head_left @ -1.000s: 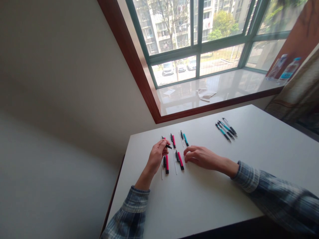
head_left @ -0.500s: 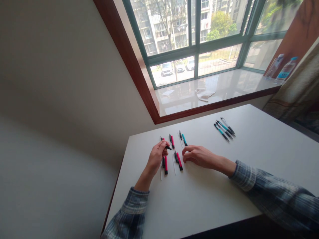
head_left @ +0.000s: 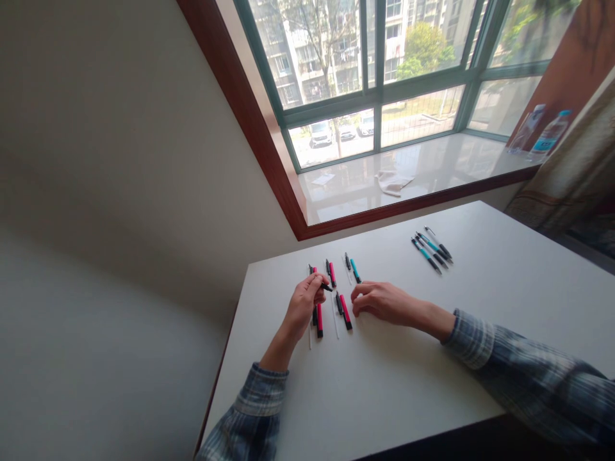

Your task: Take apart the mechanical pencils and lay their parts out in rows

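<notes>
On the white table (head_left: 394, 371) my left hand (head_left: 303, 303) pinches a black pen part (head_left: 325, 286) above a pink and black pen (head_left: 319, 319). To its right lie another pink pen (head_left: 344, 310), a pink pen farther back (head_left: 331, 273) and a teal pen (head_left: 354, 269), each with a thin white refill beside it. My right hand (head_left: 379, 299) rests on the table with its fingers curled, the fingertips right beside the near pink pen; whether they hold anything small is hidden.
Several teal and black pens (head_left: 431, 249) lie in a group at the table's far right. Behind the table runs a glossy window sill (head_left: 432, 173) with a crumpled cloth (head_left: 394, 182) and bottles (head_left: 548, 134) at its right end. A bare wall is at left.
The view has drifted slightly. My right hand has slid a little leftward toward the near pink pen. My left hand keeps its pinch on the black part.
</notes>
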The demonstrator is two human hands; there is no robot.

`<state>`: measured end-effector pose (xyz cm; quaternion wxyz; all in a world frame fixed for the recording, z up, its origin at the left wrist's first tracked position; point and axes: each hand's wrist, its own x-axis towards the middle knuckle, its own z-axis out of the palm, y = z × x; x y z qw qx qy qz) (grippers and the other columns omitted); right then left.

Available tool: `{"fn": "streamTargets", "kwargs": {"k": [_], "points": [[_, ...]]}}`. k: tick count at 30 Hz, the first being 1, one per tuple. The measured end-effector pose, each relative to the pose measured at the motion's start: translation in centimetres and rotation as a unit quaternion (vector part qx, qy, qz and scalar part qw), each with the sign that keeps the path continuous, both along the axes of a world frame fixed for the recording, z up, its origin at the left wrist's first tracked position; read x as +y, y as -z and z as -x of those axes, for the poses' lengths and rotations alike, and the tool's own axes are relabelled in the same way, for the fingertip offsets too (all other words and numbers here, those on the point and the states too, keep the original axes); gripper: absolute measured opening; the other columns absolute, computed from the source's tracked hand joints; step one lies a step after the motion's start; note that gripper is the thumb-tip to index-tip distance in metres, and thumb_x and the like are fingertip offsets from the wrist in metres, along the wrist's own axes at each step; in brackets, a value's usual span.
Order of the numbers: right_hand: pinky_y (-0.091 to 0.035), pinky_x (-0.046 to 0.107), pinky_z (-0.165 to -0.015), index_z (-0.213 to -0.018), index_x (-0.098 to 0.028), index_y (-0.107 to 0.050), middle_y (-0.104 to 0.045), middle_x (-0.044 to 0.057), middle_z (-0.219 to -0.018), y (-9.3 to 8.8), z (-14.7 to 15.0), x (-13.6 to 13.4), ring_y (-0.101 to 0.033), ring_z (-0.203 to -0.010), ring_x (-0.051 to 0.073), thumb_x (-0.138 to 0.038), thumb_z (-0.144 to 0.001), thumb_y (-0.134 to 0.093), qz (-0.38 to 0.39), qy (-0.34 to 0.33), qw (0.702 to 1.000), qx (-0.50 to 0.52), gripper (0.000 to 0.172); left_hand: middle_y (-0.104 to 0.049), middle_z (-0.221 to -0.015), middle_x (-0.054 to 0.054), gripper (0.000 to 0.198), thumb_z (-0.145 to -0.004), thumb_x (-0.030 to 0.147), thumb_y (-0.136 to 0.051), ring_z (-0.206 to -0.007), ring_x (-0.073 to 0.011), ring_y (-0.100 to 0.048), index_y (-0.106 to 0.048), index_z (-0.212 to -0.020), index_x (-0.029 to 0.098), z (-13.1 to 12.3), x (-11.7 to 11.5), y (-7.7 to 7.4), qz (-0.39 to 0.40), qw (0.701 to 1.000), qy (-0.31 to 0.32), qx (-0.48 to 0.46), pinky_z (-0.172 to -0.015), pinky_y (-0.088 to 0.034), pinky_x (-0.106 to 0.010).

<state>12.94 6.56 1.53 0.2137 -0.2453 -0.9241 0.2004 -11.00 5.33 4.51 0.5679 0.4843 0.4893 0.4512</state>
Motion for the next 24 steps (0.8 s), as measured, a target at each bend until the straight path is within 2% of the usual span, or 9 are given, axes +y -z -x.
{"fn": "streamTargets", "kwargs": {"k": [9, 11, 14, 18, 21, 24], "points": [[-0.053, 0.028, -0.083, -0.096, -0.025, -0.079, -0.074, 0.005, -0.111, -0.4, -0.5, 0.3, -0.071, -0.094, 0.018, -0.024, -0.105, -0.052, 0.007, 0.009, 1.0, 0.023, 0.028, -0.024, -0.058, 0.008, 0.039, -0.087, 0.054, -0.068, -0.055, -0.0098, -0.024, -0.069, -0.089, 0.015, 0.1, 0.0, 0.5, 0.01, 1.0, 0.013, -0.004, -0.055, -0.027, -0.024], [-0.053, 0.03, -0.084, -0.102, -0.024, -0.077, -0.074, 0.006, -0.111, -0.6, -0.9, 0.6, -0.071, -0.095, 0.018, -0.024, -0.106, -0.051, 0.011, 0.029, 0.998, 0.054, 0.026, -0.028, -0.058, 0.007, 0.039, -0.087, 0.053, -0.067, -0.055, -0.0101, -0.026, -0.07, -0.089, 0.015, 0.1, 0.0, 0.5, 0.011, 1.0, 0.007, -0.006, -0.055, -0.028, -0.024], [-0.053, 0.03, -0.082, -0.109, -0.022, -0.072, -0.074, 0.007, -0.108, -0.8, -1.3, 0.9, -0.07, -0.092, 0.018, -0.021, -0.103, -0.051, 0.026, 0.1, 0.987, 0.123, 0.022, -0.034, -0.059, 0.006, 0.039, -0.088, 0.053, -0.065, -0.055, -0.0108, -0.031, -0.072, -0.09, 0.014, 0.1, -0.1, 0.6, 0.013, 1.0, 0.003, -0.011, -0.055, -0.03, -0.025], [-0.052, 0.03, -0.078, -0.12, -0.02, -0.062, -0.075, 0.007, -0.108, -0.3, -1.3, 1.2, -0.066, -0.082, 0.016, -0.014, -0.095, -0.045, 0.114, 0.197, 0.953, 0.199, 0.031, -0.031, -0.06, 0.006, 0.038, -0.089, 0.051, -0.064, -0.056, -0.0105, -0.029, -0.073, -0.091, 0.014, -0.1, -0.4, 0.8, 0.025, 0.999, 0.019, -0.042, -0.056, -0.03, -0.025], [-0.052, 0.032, -0.078, -0.128, -0.02, -0.056, -0.075, 0.007, -0.108, 0.1, -1.0, 1.2, -0.063, -0.081, 0.016, -0.013, -0.092, -0.039, 0.207, 0.184, 0.933, 0.23, 0.041, -0.03, -0.06, 0.007, 0.038, -0.088, 0.051, -0.065, -0.056, -0.0099, -0.028, -0.073, -0.092, 0.013, -0.4, -0.7, 0.9, 0.033, 0.998, 0.021, -0.058, -0.056, -0.029, -0.025], [-0.053, 0.032, -0.073, -0.134, -0.019, -0.051, -0.074, 0.008, -0.108, 0.2, -0.7, 1.0, -0.062, -0.076, 0.015, -0.016, -0.092, -0.039, 0.279, 0.147, 0.916, 0.248, 0.044, -0.028, -0.06, 0.007, 0.035, -0.088, 0.049, -0.066, -0.055, -0.0092, -0.026, -0.071, -0.089, 0.014, -0.5, -0.8, 0.9, 0.044, 0.996, 0.016, -0.073, -0.056, -0.029, -0.024]]}}
